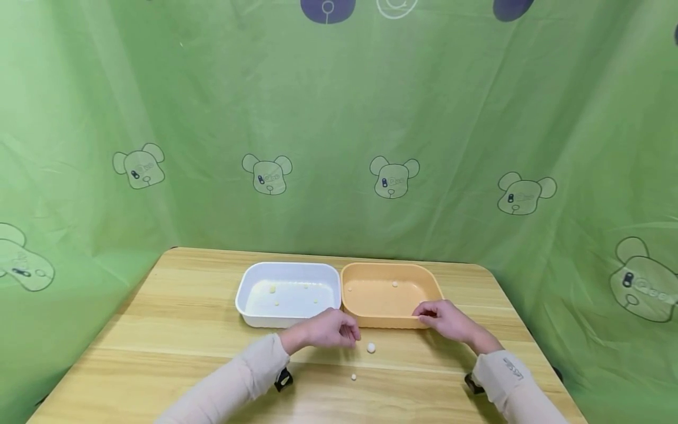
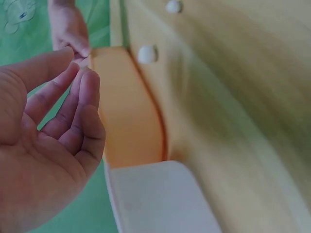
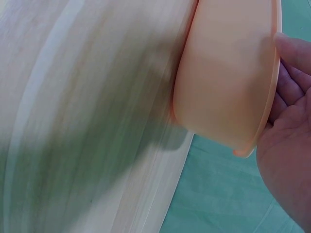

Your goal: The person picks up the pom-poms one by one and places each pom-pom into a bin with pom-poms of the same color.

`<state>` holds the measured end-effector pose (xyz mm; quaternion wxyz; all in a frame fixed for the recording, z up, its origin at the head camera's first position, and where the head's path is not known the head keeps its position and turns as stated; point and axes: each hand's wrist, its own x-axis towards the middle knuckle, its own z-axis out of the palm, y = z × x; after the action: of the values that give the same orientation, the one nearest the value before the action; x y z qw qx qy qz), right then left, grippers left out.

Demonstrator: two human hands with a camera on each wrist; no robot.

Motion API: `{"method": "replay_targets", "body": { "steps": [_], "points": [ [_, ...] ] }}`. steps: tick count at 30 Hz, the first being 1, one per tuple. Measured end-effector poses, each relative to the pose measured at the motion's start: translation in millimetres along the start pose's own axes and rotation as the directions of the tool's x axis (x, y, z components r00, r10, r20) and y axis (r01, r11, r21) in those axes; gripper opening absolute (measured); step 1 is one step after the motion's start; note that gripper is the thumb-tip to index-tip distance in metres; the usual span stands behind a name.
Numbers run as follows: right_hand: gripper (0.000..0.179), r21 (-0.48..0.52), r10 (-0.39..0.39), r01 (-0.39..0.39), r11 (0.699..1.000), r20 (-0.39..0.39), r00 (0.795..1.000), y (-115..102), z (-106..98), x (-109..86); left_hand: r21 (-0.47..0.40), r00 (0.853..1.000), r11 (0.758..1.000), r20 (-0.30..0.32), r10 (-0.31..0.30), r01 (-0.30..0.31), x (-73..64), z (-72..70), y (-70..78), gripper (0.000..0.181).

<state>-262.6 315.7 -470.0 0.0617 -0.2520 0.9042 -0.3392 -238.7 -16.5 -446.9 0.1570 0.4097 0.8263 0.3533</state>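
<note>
An orange rectangular plastic tray, touching a white plastic tray, is gripped at its rim by the right hand. The left hand, fingertips close together, is held near a round white ball on the wooden table; whether anything is pinched cannot be told.

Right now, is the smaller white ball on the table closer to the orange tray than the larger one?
No, the larger white ball lies nearer the orange tray, with the smaller white ball farther off.

Left grip loosely curled, right grip with bent fingers
</note>
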Motion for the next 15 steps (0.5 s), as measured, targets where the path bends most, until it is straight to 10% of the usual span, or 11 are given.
{"method": "replay_targets", "body": {
  "steps": [15],
  "points": [
    [0.01, 0.001, -0.007, 0.007, 1.0, -0.002, 1.0, 1.5, 0.6, -0.7, 0.161, 0.988, 0.987, 0.153, -0.033, 0.008, -1.5, 27.1, -6.3, 0.017]
  ]
}}
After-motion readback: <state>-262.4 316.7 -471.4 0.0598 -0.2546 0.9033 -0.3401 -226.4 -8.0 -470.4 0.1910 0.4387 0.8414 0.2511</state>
